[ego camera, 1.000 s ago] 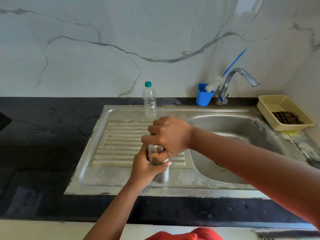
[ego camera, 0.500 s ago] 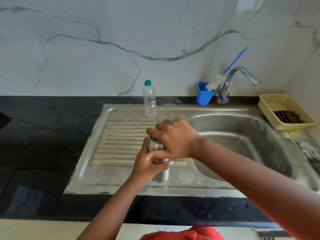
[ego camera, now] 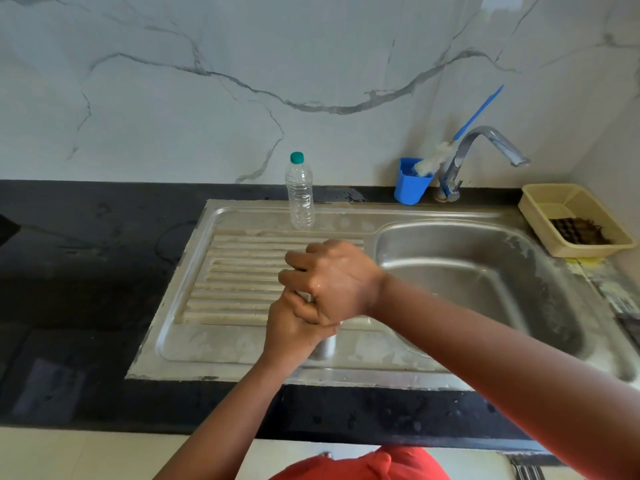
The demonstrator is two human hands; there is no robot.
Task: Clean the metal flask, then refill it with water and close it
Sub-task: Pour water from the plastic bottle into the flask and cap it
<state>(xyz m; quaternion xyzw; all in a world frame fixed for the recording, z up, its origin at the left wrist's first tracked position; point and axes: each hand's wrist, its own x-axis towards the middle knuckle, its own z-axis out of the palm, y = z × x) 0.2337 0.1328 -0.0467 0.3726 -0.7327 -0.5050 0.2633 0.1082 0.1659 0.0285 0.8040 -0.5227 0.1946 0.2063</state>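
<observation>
Steel, the small cylindrical metal flask (ego camera: 323, 346) stood upright on the ribbed stainless drainboard (ego camera: 239, 271), long axis vertical; the left hand (ego camera: 294, 332) gripped its body from below; directly above, the right hand (ego camera: 332, 280) clenched its hidden top, apparently for twisting.

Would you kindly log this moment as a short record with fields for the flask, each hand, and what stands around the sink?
flask: metal flask, upright on the drainboard, mostly hidden by the hands
left hand: left hand grips the flask body
right hand: right hand curled over the flask top; cap not visible
behind: plastic bottle, capped
by tap: tap, blue cup holding a brush
far right: yellow basket
</observation>
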